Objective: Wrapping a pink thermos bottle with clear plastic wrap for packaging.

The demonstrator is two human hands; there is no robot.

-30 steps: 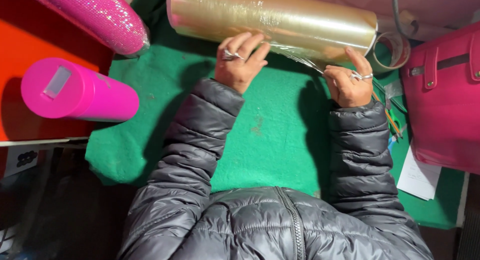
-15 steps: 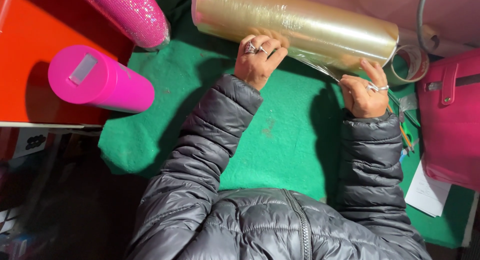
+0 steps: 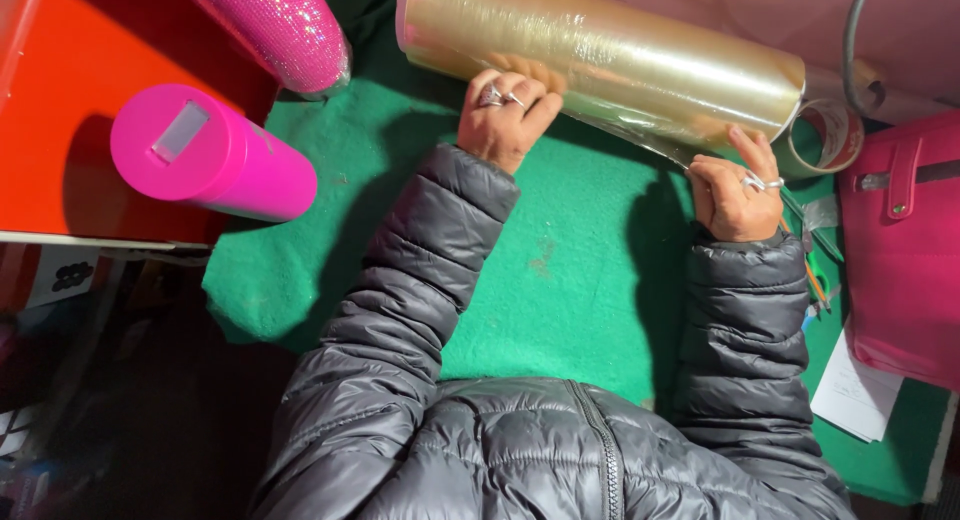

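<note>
Left hand (image 3: 503, 120) lies flat, fingers pressed on the clear film roll (image 3: 600, 65); right hand (image 3: 738, 192) pinches the film's loose edge. Roll lies across green felt bench (image 3: 560, 270); hands sit as a second ago, so film barely drawn. Pink tube (image 3: 210, 152) left
</note>
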